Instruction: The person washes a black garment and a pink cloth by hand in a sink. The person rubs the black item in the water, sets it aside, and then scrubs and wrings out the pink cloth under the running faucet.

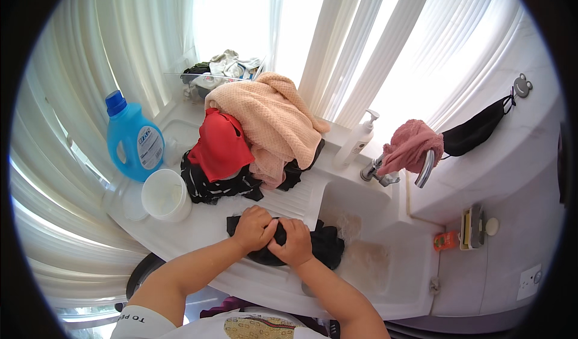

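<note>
A wet-looking black garment [328,247] lies bunched on the ridged washboard [292,202] of the white sink, its right end hanging over the basin's edge. My left hand [254,228] has its fingers closed on the cloth's left part. Close against it, my right hand [294,243] grips the middle of the same cloth. The thumbs nearly meet, with a fold of black fabric between the hands. What kind of garment it is, I cannot tell. Cloudy, sudsy water [367,261] stands in the basin to the right.
Beyond my hands is a pile with a peach towel [271,113], red garment [221,146] and black-and-white cloth [208,185]. A white tub [167,196] and blue detergent bottle [135,137] stand left. A pump bottle [356,140] and a faucet [426,169] draped with a pink cloth [412,146] are at right.
</note>
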